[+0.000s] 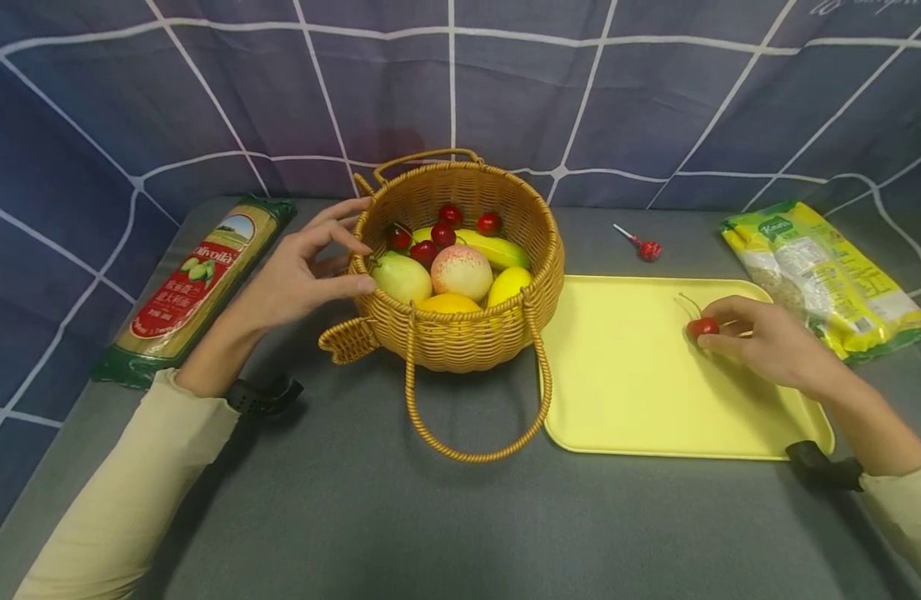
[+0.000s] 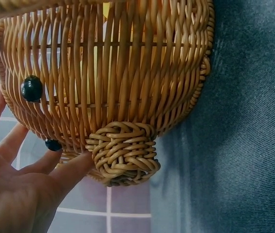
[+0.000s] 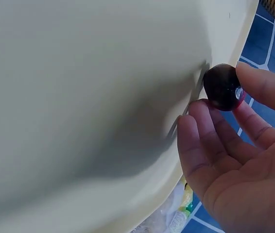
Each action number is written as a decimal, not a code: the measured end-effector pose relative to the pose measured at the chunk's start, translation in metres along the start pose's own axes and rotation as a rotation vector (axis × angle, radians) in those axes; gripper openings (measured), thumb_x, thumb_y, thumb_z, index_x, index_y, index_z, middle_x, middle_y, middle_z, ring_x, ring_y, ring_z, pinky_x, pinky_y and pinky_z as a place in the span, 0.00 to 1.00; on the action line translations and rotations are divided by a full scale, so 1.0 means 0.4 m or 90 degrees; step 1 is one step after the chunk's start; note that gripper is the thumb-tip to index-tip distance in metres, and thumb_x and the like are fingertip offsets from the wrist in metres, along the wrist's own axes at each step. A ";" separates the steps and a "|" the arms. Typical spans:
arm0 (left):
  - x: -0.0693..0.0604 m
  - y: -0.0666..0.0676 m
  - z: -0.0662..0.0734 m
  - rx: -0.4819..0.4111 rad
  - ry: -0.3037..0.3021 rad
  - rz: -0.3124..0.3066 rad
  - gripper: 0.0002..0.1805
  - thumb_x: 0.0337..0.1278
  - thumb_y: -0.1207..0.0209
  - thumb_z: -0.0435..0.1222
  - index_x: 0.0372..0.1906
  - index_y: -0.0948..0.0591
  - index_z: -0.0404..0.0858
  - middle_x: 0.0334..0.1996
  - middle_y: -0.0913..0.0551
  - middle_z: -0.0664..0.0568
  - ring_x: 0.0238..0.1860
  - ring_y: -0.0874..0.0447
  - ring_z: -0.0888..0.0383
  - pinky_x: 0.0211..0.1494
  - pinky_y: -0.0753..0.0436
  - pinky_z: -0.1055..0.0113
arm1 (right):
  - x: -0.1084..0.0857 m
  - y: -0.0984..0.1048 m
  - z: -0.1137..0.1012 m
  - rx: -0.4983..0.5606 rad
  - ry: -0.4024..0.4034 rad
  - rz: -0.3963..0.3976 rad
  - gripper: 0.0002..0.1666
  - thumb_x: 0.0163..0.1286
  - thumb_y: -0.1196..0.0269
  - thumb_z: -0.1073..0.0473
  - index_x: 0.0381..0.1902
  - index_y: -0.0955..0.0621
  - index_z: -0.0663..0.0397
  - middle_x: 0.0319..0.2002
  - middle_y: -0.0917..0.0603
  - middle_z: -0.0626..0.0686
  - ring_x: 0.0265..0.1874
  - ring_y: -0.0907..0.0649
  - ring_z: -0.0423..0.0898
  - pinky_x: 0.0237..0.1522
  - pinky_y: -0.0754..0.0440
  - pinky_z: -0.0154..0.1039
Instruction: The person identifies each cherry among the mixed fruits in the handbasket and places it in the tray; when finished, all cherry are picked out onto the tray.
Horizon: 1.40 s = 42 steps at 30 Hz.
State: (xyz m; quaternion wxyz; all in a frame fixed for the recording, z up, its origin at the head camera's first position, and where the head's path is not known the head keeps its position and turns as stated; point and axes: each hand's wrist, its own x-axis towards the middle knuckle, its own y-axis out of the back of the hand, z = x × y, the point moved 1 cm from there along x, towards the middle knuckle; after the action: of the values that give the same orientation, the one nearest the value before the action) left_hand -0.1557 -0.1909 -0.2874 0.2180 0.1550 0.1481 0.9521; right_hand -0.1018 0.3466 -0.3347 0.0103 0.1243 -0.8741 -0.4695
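Observation:
A red cherry (image 1: 703,327) with a thin stem is pinched between the thumb and fingers of the right hand (image 1: 760,342), over the right part of the yellow tray (image 1: 625,367). In the right wrist view the same cherry (image 3: 223,87) looks dark between the fingertips of the hand (image 3: 239,150). The left hand (image 1: 302,271) rests against the left side of the wicker basket (image 1: 460,346), its fingers spread and loosely bent. Inside the basket lie several cherries, a banana, a peach (image 1: 462,272), a green pear (image 1: 402,278) and yellow fruits. The left wrist view has the hand (image 2: 25,184) touching the woven wall (image 2: 123,73).
A pasta packet (image 1: 193,287) lies at the left, beyond the left forearm. Behind the tray is a red lollipop (image 1: 649,250). A green and yellow bag (image 1: 828,279) lies at the right. The basket's handle (image 1: 475,457) hangs down at its front.

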 end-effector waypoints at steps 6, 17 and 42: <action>-0.001 -0.003 -0.003 0.002 0.006 -0.001 0.14 0.53 0.34 0.24 0.45 0.22 0.25 0.74 0.41 0.53 0.74 0.47 0.48 0.68 0.39 0.37 | -0.003 0.000 -0.001 0.002 -0.021 -0.001 0.19 0.67 0.32 0.56 0.51 0.20 0.60 0.48 0.19 0.60 0.45 0.20 0.52 0.34 0.26 0.31; -0.005 0.005 -0.006 0.020 0.010 -0.004 0.14 0.54 0.33 0.25 0.44 0.22 0.26 0.74 0.40 0.54 0.73 0.46 0.48 0.68 0.40 0.37 | 0.006 0.004 -0.065 0.041 0.001 0.080 0.18 0.66 0.32 0.58 0.50 0.18 0.62 0.48 0.16 0.61 0.43 0.24 0.29 0.41 0.31 0.17; 0.001 0.003 -0.008 0.011 -0.003 0.005 0.14 0.53 0.33 0.25 0.44 0.22 0.26 0.74 0.40 0.54 0.73 0.46 0.48 0.67 0.39 0.36 | 0.130 -0.007 -0.470 0.098 0.284 0.165 0.11 0.64 0.34 0.67 0.46 0.16 0.59 0.44 0.17 0.50 0.40 0.19 0.38 0.44 0.23 0.32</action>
State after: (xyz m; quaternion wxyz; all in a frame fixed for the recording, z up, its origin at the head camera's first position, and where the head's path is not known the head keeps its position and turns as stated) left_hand -0.1578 -0.1925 -0.2898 0.2134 0.1600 0.1552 0.9512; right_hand -0.1261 0.1795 -0.2370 0.2534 0.1125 -0.8918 -0.3575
